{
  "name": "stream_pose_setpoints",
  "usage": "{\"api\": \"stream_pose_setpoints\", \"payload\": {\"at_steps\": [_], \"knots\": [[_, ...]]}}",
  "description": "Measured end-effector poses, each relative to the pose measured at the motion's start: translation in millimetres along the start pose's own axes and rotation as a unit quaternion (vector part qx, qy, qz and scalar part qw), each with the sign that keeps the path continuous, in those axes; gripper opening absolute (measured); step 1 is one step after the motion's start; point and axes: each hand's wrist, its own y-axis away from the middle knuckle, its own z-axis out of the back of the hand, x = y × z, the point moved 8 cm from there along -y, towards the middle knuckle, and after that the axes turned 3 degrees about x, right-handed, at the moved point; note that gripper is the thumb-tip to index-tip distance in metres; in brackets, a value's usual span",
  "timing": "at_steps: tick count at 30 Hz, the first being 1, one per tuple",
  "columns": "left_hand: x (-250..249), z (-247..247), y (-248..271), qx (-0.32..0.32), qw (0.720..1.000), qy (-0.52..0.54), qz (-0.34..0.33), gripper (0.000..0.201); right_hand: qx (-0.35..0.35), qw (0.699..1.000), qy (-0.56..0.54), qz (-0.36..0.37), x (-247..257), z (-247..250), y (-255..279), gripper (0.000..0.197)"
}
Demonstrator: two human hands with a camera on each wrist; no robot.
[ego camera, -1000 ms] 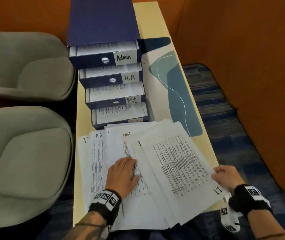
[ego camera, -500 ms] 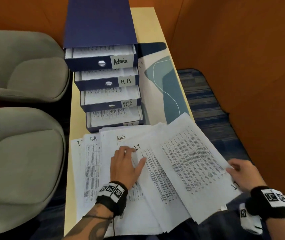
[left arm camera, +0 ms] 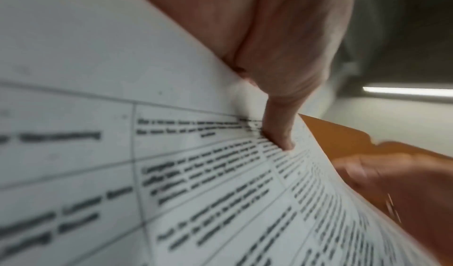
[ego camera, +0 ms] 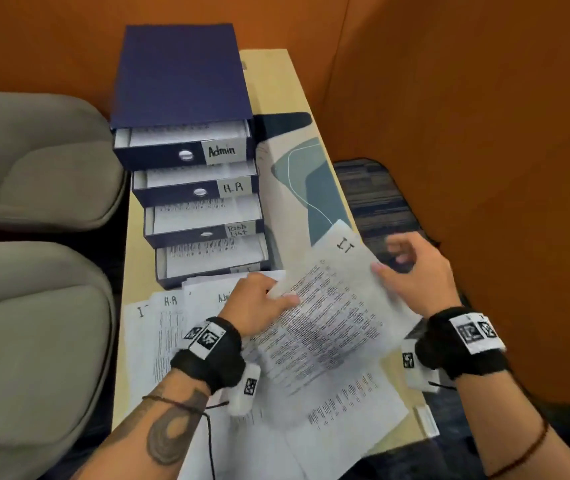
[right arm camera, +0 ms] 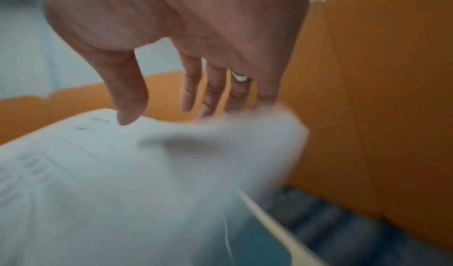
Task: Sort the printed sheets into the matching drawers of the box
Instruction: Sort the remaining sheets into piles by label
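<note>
A navy drawer box (ego camera: 179, 74) stands on the narrow table with its drawers pulled out in steps: Admin (ego camera: 221, 151), H.R (ego camera: 234, 187), Task List (ego camera: 240, 230) and a bottom drawer (ego camera: 207, 258) whose label is mostly hidden. Each holds printed sheets. A sheet marked IT (ego camera: 332, 306) is lifted above the loose pile (ego camera: 346, 410). My left hand (ego camera: 259, 303) pinches its left edge, thumb (left arm camera: 282, 130) on top of the sheet (left arm camera: 196, 183). My right hand (ego camera: 415, 275) is at its right edge, blurred, fingers straight, thumb tip touching the sheet (right arm camera: 147, 173).
Sheets marked H.R (ego camera: 169, 327) and Admin lie fanned under my left wrist. A blue-patterned mat (ego camera: 311, 181) lies right of the box. Two grey chairs (ego camera: 34, 161) stand left of the table (ego camera: 276, 84). An orange wall (ego camera: 484, 133) closes the right side.
The IT sheet has been lifted and swung round so its label points away. My left hand left the pile and took the sheet's edge. My right hand moved forward and loosened.
</note>
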Motion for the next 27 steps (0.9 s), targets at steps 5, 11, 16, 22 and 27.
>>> {"api": "stream_pose_setpoints", "payload": {"at_steps": [5,11,16,22,27], "knots": [[53.1,-1.8,18.8,-0.061,0.969,0.222,0.085,0.027,0.075,0.919,-0.313,-0.226,-74.2,-80.3,36.7,0.049],[74.1,-24.0,25.3,-0.074,0.948,0.292,0.105,0.046,-0.083,0.911,-0.318,-0.248,-102.1,-75.4,43.6,0.016],[56.5,-24.5,16.2,-0.007,0.951,0.298,0.082,0.033,-0.001,0.96,-0.237,-0.149,-94.4,-59.2,26.6,0.008],[50.6,-24.2,6.0,-0.018,0.959,0.275,0.063,0.016,-0.04,0.95,-0.282,-0.127,-92.7,-42.6,21.4,0.03],[60.3,-24.0,10.4,-0.063,0.949,0.3,0.072,0.038,-0.126,0.964,-0.225,-0.06,-94.7,-28.0,25.6,0.018]]}}
